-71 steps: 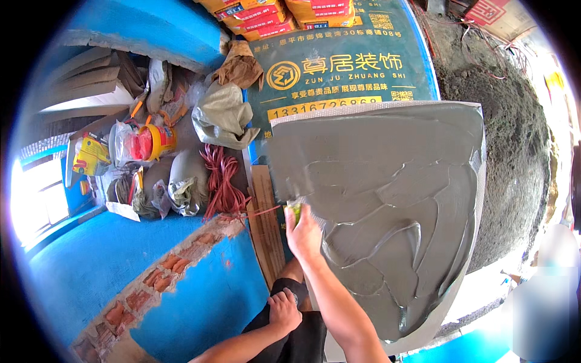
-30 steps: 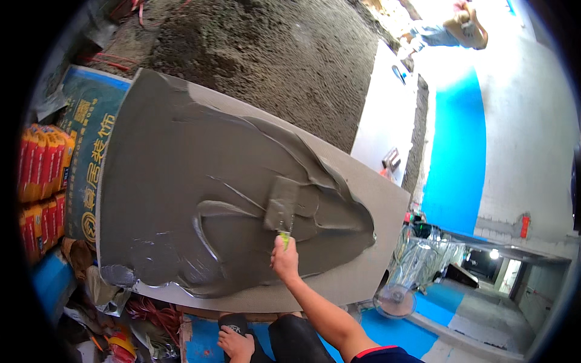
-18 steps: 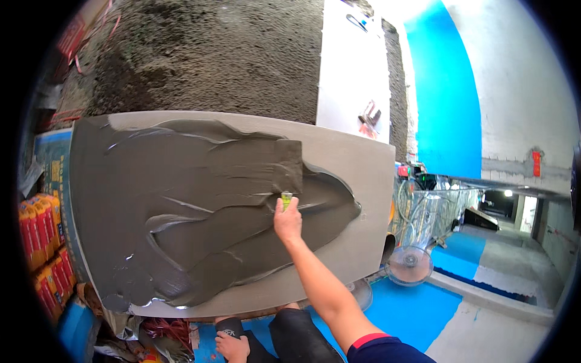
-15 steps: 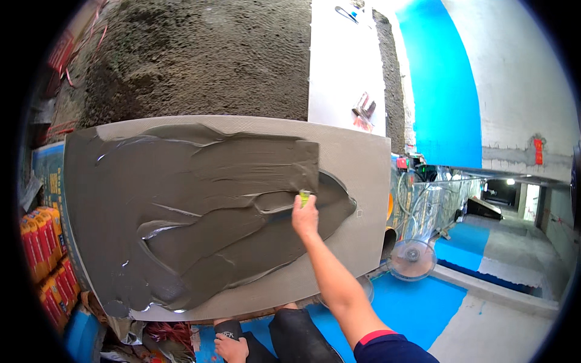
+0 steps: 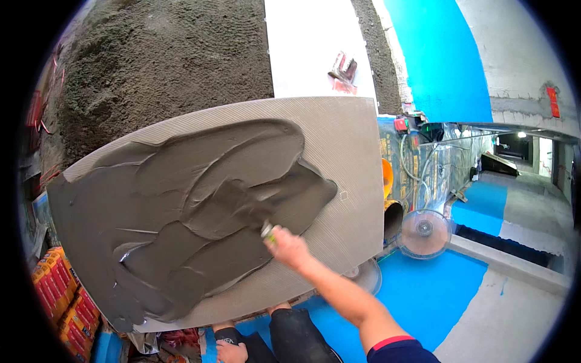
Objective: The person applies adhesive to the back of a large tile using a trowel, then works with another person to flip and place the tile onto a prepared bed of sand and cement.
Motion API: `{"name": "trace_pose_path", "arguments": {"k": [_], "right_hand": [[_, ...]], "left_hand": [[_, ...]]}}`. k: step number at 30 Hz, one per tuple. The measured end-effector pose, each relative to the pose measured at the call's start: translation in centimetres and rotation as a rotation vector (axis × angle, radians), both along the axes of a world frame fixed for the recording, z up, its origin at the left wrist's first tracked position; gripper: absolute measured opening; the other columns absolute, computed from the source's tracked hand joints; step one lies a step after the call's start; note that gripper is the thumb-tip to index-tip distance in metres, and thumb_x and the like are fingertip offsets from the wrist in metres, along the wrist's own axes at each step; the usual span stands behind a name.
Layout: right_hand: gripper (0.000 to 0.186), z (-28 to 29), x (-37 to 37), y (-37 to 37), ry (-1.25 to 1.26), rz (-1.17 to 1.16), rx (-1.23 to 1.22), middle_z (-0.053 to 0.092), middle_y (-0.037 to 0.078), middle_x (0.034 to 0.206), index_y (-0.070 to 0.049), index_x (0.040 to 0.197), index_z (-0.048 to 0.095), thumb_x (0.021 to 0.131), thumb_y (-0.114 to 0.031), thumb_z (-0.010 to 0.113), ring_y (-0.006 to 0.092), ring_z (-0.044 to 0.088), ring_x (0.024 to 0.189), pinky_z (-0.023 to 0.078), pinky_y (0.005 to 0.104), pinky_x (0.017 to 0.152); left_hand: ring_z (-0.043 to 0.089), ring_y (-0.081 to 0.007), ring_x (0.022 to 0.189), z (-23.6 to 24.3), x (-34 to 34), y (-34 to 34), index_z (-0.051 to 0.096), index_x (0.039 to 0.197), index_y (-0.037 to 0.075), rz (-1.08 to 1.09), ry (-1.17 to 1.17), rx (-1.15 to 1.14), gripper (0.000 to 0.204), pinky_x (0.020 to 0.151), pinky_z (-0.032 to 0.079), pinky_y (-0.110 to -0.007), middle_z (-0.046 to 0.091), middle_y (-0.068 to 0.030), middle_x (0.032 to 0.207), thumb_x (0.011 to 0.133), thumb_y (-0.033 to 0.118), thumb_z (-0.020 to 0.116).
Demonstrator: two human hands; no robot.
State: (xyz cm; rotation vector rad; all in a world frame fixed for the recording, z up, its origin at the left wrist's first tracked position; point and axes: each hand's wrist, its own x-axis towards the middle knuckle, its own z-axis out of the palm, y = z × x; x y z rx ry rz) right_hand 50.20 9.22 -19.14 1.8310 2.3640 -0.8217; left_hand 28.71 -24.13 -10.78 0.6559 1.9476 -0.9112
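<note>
Trowel (image 5: 259, 222) in right hand (image 5: 289, 248), fist closed round green handle, frame centre, blade buried in grey mortar (image 5: 193, 212) on big tile (image 5: 348, 157). Spreading step, part done; bare strip right and bottom likely next. Left hand (image 5: 230, 351) flat on knee, bottom edge, holds nothing.

Head camera looks steeply down, close over the tile (image 5: 339, 139).
</note>
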Motion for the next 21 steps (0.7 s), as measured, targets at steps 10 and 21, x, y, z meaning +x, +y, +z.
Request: {"name": "trace_pose_path", "arguments": {"k": [10, 21], "right_hand": [[0.041, -3.1, 17.7, 17.5, 0.126, -0.689, 0.016, 0.064, 0.018, 0.075, -0.005, 0.107, 0.041, 0.096, -0.042, 0.055, 0.0347, 0.064, 0.059, 0.053, 0.0454, 0.053], [0.044, -0.7, 18.4, 7.3, -0.052, -0.202, -0.11, 0.065, 0.027, 0.085, -0.004, 0.116, 0.045, 0.095, -0.042, 0.053, 0.0445, 0.065, 0.078, 0.053, 0.0521, 0.065]], "left_hand": [[0.065, -0.0412, 0.095, -1.7, 2.9, 0.3, 0.029, 0.134, -0.018, -0.107, -0.021, 0.024, 0.099, 0.082, 0.054, -0.05, 0.057, -0.0328, 0.112, 0.076, 0.053, 0.065], [0.063, -0.0365, 0.068, -0.9, 2.5, -0.2, 0.059, 0.099, -0.013, -0.531, 0.072, 0.415, 0.061, 0.066, 0.052, -0.049, 0.063, -0.0269, 0.084, 0.081, 0.045, 0.06]]}}
